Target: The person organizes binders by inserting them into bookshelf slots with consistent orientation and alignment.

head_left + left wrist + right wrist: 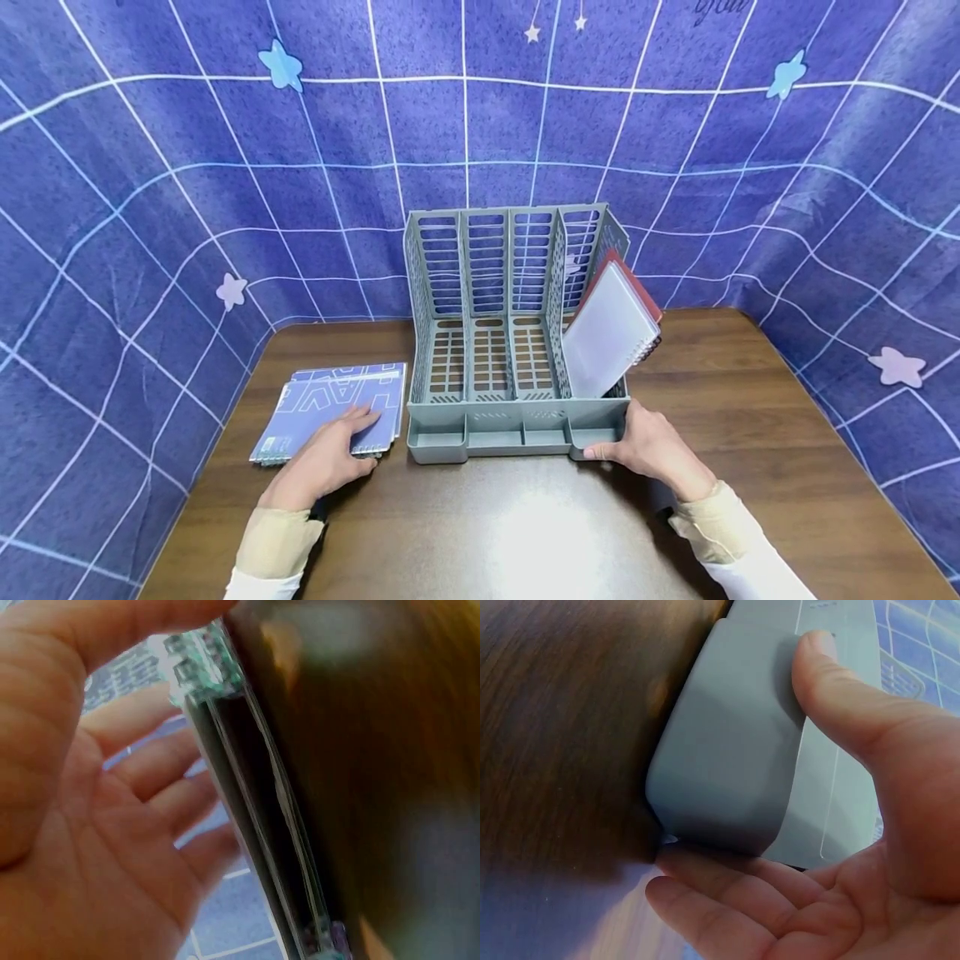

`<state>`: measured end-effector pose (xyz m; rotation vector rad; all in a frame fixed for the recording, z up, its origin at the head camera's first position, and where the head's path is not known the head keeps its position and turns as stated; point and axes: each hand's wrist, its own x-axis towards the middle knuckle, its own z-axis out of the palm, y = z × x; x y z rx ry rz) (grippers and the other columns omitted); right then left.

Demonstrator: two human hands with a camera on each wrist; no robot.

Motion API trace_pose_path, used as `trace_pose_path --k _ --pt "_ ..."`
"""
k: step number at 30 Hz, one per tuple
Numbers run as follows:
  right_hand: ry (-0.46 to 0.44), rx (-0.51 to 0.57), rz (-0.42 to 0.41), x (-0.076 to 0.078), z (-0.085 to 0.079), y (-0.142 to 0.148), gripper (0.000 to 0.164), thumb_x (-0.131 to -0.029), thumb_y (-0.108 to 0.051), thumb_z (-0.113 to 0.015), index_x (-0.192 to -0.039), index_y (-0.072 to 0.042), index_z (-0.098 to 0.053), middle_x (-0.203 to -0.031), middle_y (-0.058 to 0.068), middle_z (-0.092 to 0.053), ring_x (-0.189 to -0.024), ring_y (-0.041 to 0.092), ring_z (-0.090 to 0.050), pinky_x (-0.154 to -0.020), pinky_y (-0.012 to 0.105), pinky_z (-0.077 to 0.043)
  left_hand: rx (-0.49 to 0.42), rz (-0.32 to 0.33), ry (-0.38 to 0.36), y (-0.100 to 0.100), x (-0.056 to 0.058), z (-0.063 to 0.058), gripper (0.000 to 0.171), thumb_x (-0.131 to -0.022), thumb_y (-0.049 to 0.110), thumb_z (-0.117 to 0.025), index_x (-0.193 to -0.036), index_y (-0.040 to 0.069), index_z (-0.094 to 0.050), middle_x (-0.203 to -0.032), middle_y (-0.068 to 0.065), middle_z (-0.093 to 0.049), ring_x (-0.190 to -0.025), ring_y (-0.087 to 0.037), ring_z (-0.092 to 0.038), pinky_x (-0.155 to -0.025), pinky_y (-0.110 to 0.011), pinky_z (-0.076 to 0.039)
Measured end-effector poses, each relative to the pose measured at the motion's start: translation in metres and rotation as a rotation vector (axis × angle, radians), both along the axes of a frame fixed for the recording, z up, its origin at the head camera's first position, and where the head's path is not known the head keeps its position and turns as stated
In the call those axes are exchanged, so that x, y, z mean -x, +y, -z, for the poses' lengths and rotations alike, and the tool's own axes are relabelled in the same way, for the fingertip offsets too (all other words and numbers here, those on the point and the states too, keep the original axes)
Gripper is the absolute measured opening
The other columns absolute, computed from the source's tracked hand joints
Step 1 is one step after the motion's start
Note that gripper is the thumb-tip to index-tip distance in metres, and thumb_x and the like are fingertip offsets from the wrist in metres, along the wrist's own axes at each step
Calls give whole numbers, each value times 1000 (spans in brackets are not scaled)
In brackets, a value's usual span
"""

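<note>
My left hand (333, 454) lies over the near right part of some blue spiral notebooks (341, 396) with large white letters on the cover. Its fingers rest on the top cover, and the thumb is beside the spiral binding (202, 664) at the near edge. In the left wrist view, the fingers are loosely bent behind the notebooks' edges. My right hand (652, 442) grips the front right corner of a grey-green desk file organizer (491, 417). There the thumb presses the front of the small tray (720, 742), while the other fingers curl round its side.
A white spiral notebook (607, 333) and a red-brown one (647, 296) lean in the organizer's rightmost slot, jutting out to the right. Tall perforated dividers (557, 308) part the slots. The wooden table (750, 400) meets a blue patterned curtain (352, 192) at the back and sides.
</note>
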<state>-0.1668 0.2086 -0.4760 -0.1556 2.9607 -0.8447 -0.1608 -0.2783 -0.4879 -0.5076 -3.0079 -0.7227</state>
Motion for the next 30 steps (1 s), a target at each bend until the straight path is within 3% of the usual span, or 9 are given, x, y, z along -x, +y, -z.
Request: trace_pose_path --k 5,10,15,22,25,30 --pt "-3 -3 -1 -2 1 3 93 -57 -66 -83 -115 1 -53 -92 15 -68 -88 35 -65 -75 52 -51 -18 -9 5 -4 -2 -1 63 -70 15 -79 -130 4 -64 -135 -13 -60 -130 -33 -49 -107 -50 -37" --pt "-16 -9 0 0 -3 5 92 -57 -67 -83 -113 0 -54 -88 12 -67 -83 30 -64 -73 50 -51 -67 -32 13 -8 -1 -8 42 -73 15 -77 -114 9 -75 -120 -8 -69 -115 -25 -61 -97 -46 -47" --pt "-18 -5 -3 2 -6 4 91 -57 -67 -82 -113 -2 -54 -85 9 -66 -79 27 -62 -71 48 -50 -103 -20 35 -10 -1 -13 27 -81 14 -74 -108 12 -77 -109 -4 -73 -103 -15 -64 -87 -43 -53" --pt "-18 1 -7 2 -6 2 90 -58 -65 -83 -114 -2 -54 -90 12 -68 -82 29 -63 -73 49 -50 -84 -31 70 -12 -2 -19 20 -86 16 -74 -105 14 -78 -103 1 -74 -98 -16 -66 -84 -44 -55" --pt "-16 2 -9 2 -5 2 90 -58 -65 -84 -115 -2 -53 -90 12 -68 -83 29 -63 -73 49 -51 -68 -57 138 -13 -3 -24 19 -85 15 -74 -104 13 -78 -100 1 -74 -90 -16 -67 -78 -44 -55" --pt "-15 -6 -13 3 -2 1 90 -58 -64 -84 -114 -1 -53 -88 11 -67 -83 29 -63 -73 49 -51 -37 -129 365 -15 -5 -36 19 -80 13 -77 -98 15 -78 -84 3 -73 -66 -13 -59 -59 -40 -51"
